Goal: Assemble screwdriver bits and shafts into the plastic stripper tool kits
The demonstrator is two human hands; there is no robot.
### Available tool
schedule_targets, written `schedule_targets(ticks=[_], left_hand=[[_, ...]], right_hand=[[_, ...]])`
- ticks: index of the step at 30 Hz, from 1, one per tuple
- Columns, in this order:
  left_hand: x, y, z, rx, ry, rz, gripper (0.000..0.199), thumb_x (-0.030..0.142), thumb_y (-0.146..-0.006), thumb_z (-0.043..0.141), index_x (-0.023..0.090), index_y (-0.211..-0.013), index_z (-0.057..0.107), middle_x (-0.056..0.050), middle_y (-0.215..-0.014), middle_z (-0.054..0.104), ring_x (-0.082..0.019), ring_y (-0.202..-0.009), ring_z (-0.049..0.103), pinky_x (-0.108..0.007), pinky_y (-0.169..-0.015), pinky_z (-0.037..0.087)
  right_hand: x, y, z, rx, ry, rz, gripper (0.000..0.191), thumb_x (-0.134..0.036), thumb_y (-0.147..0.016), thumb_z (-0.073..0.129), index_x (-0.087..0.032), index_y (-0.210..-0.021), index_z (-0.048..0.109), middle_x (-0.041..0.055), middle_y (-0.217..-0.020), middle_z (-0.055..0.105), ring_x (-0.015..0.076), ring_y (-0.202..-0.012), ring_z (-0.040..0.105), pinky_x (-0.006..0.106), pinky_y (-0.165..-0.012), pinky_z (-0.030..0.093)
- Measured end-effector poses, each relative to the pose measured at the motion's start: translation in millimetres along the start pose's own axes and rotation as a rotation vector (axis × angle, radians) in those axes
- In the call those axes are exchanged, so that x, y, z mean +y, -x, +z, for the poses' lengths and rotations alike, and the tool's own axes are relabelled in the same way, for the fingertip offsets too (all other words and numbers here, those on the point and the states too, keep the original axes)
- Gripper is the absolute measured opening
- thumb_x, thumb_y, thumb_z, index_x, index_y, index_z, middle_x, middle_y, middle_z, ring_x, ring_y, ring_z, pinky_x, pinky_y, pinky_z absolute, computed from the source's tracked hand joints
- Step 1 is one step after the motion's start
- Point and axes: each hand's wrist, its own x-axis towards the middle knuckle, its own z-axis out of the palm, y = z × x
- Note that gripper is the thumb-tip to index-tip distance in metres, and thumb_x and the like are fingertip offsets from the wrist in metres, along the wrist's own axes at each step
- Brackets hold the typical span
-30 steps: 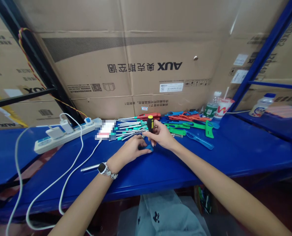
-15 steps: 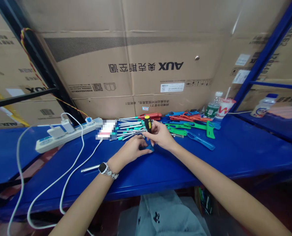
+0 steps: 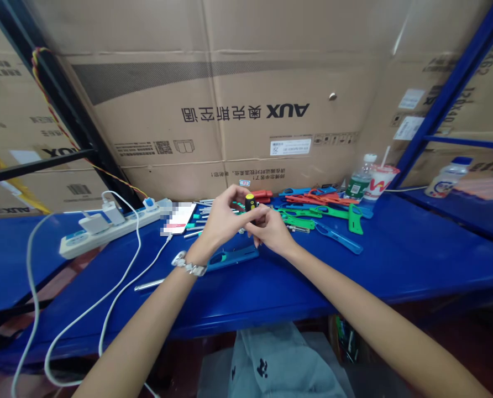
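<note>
A short screwdriver (image 3: 250,203) with a black handle and yellow cap stands upright in the grip of my right hand (image 3: 272,231); its lower end is hidden by the fingers. My left hand (image 3: 225,216) curves beside the handle, thumb reaching across to the right fingers, with a gap between thumb and forefinger. Below it on the table lies a blue plastic piece (image 3: 236,257) with a slot. Behind the hands is a pile of metal rods with teal ends (image 3: 193,225), partly covered by my left hand.
Red handles (image 3: 263,196), green plastic pieces (image 3: 333,211) and a blue piece (image 3: 338,237) lie behind and to the right. A bottle (image 3: 356,179) and paper cup (image 3: 379,182) stand farther right. At left are a power strip (image 3: 114,229), white cables, a phone (image 3: 182,217) and a metal rod (image 3: 149,284).
My left hand has left the blue plastic piece on the table and risen to the screwdriver handle. My right hand keeps the screwdriver in nearly the same place.
</note>
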Motion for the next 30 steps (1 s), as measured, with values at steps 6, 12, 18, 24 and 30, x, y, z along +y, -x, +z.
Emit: schedule_targets(ticks=[6, 12, 18, 24, 30], left_hand=[[-3.8, -7.3, 17.2, -0.026, 0.177, -0.054, 0.030, 0.042, -0.079, 0.080, 0.017, -0.089, 0.068, -0.004, -0.081, 0.071, -0.016, -0.075, 0.066, -0.030, -0.069, 0.054], [-5.0, -1.3, -0.7, -0.236, 0.250, -0.039, 0.035, 0.044, -0.096, 0.060, 0.018, -0.117, 0.070, -0.010, -0.110, 0.076, -0.022, -0.097, 0.070, -0.032, -0.075, 0.058], [-4.4, 2.0, 23.7, 0.213, 0.233, -0.013, 0.027, 0.035, -0.075, 0.084, 0.019, -0.088, 0.067, -0.003, -0.086, 0.072, -0.015, -0.079, 0.067, -0.026, -0.071, 0.054], [-3.6, 6.9, 32.0, 0.149, 0.331, -0.039, 0.021, 0.037, -0.085, 0.075, 0.019, -0.094, 0.069, -0.006, -0.089, 0.076, -0.018, -0.081, 0.071, -0.030, -0.072, 0.057], [-2.0, 7.3, 24.1, -0.094, 0.243, 0.008, 0.036, 0.049, -0.100, 0.053, 0.021, -0.115, 0.069, -0.011, -0.110, 0.076, -0.023, -0.106, 0.070, -0.035, -0.085, 0.058]], right_hand=[[-3.2, 3.3, -6.4, -0.041, -0.028, -0.042, 0.041, -0.049, -0.078, 0.079, -0.025, -0.094, 0.050, -0.0086, -0.060, 0.057, 0.0129, -0.037, 0.054, 0.026, -0.035, 0.039], [-11.0, 6.9, -18.7, -0.250, -0.024, -0.021, 0.035, -0.055, -0.092, 0.061, -0.020, -0.087, 0.056, -0.0001, -0.079, 0.065, 0.0100, -0.049, 0.061, 0.025, -0.043, 0.047], [-0.1, 2.8, -8.7, -0.162, -0.047, -0.040, 0.047, -0.049, -0.076, 0.082, -0.024, -0.077, 0.042, -0.0086, -0.062, 0.054, 0.0108, -0.041, 0.057, 0.024, -0.038, 0.044], [-2.9, 3.5, -7.9, -0.098, -0.045, -0.005, 0.050, -0.049, -0.074, 0.084, -0.025, -0.102, 0.050, -0.0086, -0.065, 0.056, 0.0118, -0.039, 0.055, 0.026, -0.035, 0.043], [-13.8, 8.8, -20.9, -0.234, 0.031, -0.051, 0.039, -0.057, -0.087, 0.068, -0.019, -0.094, 0.061, 0.0010, -0.079, 0.068, 0.0124, -0.050, 0.063, 0.024, -0.040, 0.044]])
